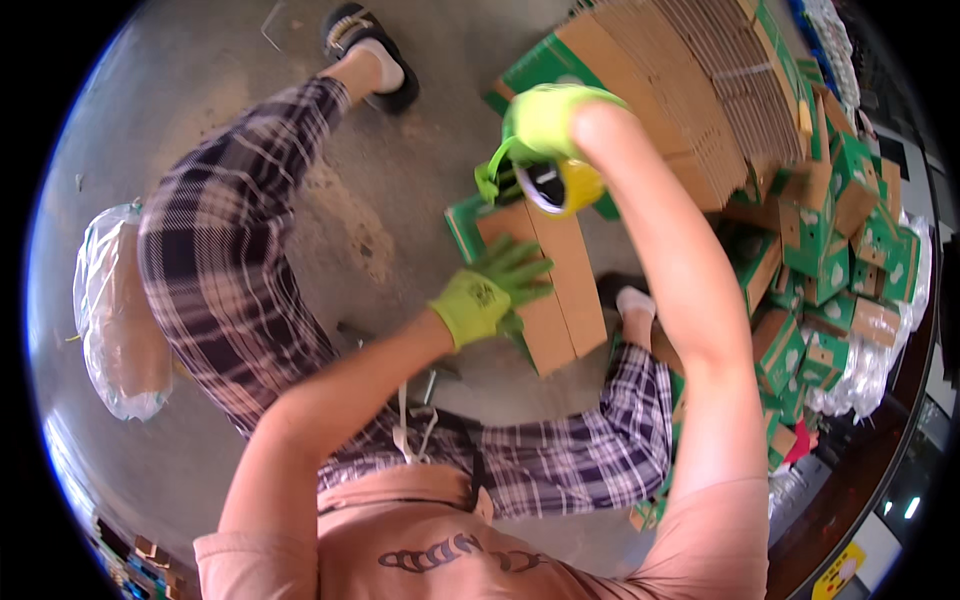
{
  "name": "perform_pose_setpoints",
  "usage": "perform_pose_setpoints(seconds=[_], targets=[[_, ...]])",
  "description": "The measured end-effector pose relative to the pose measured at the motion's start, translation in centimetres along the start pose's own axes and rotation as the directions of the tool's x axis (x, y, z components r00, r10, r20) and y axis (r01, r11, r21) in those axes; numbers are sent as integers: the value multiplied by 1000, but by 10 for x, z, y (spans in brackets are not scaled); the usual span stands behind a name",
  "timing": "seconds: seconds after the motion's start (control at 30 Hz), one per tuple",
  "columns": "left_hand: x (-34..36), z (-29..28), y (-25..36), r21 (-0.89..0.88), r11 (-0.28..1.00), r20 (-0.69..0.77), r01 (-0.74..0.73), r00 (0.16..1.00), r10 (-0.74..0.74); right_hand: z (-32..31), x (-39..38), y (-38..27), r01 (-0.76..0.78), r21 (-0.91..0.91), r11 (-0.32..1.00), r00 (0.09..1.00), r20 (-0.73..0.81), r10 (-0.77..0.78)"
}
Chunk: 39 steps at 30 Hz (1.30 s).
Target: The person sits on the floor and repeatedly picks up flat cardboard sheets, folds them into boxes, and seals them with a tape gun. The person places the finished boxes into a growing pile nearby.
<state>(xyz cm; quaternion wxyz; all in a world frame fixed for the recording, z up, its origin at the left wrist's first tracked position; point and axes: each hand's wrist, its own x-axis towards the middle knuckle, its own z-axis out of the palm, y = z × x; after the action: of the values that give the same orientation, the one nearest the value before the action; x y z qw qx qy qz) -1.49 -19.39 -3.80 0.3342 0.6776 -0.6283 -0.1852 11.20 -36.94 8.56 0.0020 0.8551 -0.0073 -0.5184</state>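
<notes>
My left hand (490,290), in a yellow-green glove, rests with fingers spread on the brown top of a green-and-brown cardboard box (560,320) on the floor between my legs. My right hand (555,120), gloved the same and slightly blurred, grips a tape dispenser (505,165) with a green frame and a yellow roll of tape (585,185). The dispenser is over the far end of the box; whether it touches the cardboard I cannot tell.
A stack of flattened cartons (670,90) lies beyond my right hand. Piled green-and-brown boxes (830,260) fill the right side, with clear plastic (860,385) among them. A plastic-wrapped bundle (120,310) lies left of my bent leg on the concrete floor (370,170).
</notes>
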Motion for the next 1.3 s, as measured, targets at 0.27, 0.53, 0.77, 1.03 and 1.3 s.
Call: perform_pose_setpoints(seconds=[0.27,0.53,0.77,1.03,1.3], targets=[[-2,-2,-5,113,994,-201,13,979,11,379,-203,-43,-102,400,911,603,-703,376],[-41,-12,59,158,935,-164,316,943,-291,385,-42,16,-177,613,770,483,-628,610],[-49,-64,-12,75,943,-227,325,926,-301,132,-30,84,199,493,847,195,-867,459],[-22,-33,-14,-69,976,-314,205,924,-217,58,124,57,-223,289,931,960,230,158],[-46,-47,-32,-41,931,-380,364,856,-351,148,-112,-60,52,338,940,625,-745,233]])
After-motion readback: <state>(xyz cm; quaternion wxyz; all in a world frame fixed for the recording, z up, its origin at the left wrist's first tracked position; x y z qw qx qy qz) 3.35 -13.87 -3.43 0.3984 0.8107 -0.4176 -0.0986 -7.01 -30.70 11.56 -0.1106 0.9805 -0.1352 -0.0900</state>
